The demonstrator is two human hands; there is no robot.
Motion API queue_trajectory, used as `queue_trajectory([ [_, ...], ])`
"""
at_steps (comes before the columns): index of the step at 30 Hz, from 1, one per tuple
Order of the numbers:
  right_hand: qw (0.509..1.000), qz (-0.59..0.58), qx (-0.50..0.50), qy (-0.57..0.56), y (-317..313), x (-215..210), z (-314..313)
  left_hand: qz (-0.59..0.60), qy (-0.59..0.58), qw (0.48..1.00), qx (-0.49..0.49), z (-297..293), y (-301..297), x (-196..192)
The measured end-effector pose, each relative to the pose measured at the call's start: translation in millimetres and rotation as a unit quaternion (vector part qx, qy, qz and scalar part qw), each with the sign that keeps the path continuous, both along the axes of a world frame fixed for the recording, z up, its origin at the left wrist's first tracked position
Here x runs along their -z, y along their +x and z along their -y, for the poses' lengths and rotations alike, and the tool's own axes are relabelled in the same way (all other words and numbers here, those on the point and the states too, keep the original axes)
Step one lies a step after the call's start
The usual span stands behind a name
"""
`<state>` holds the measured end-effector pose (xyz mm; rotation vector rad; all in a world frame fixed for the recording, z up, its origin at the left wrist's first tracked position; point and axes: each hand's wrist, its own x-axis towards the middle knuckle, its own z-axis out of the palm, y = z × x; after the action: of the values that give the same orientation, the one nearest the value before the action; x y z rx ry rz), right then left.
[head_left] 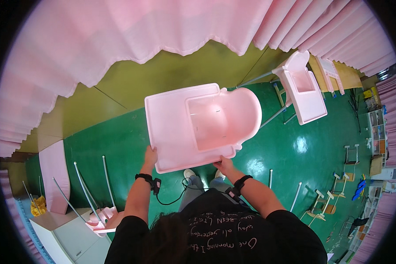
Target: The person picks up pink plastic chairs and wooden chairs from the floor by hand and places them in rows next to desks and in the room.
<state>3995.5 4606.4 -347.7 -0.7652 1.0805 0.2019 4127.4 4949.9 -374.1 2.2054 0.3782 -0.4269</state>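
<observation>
In front of me is a pink high chair (174, 127) with a deep seat, a rounded backrest on the right and a broad tray on the left. My left hand (151, 156) is closed round the tray's near left corner. My right hand (224, 163) grips the near rim by the seat, fingers partly hidden beneath. Whether legs are fitted under this chair cannot be seen. Black straps with small devices circle both wrists, and a cable hangs between them.
Another pink high chair (310, 103) stands on legs at the far right. At lower left, an upturned pink part (102, 218) with pale legs sits by a white cabinet (61, 233). Pink curtains (132, 26) hang along the far wall. Small chairs (325, 204) and shelves (377, 127) line the right.
</observation>
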Motion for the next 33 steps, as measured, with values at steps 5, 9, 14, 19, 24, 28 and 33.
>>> queue_trajectory([
  [5, 0.997, 0.051, -0.028, -0.052, 26.3, -6.5, 62.5, -0.011, -0.056, 0.998, -0.029, 42.0, -7.3, -5.0],
  [9, 0.990, 0.038, -0.088, -0.100, 67.4, -23.2, 108.3, -0.052, -0.074, 0.994, -0.063, 78.3, -20.1, -9.7],
  [14, 0.969, 0.019, -0.184, -0.163, 107.9, -29.4, 184.4, -0.065, -0.099, 0.990, -0.079, 155.7, -58.3, -33.8],
  [19, 0.956, 0.013, -0.246, -0.157, 134.1, -30.1, 248.2, -0.087, -0.226, 0.949, -0.203, 221.7, -91.3, -27.0],
  [24, 0.955, 0.002, -0.235, -0.184, 119.9, -19.7, 299.3, -0.186, -0.187, 0.946, -0.190, 289.8, -103.4, -77.0],
  [28, 0.956, 0.030, -0.250, -0.151, 107.1, -22.7, 332.0, -0.213, -0.096, 0.961, -0.148, 302.9, -93.0, -83.9],
  [33, 0.949, 0.115, -0.268, -0.120, 95.0, -47.1, 335.8, -0.057, 0.225, 0.957, -0.175, 240.6, -25.4, -58.7],
])
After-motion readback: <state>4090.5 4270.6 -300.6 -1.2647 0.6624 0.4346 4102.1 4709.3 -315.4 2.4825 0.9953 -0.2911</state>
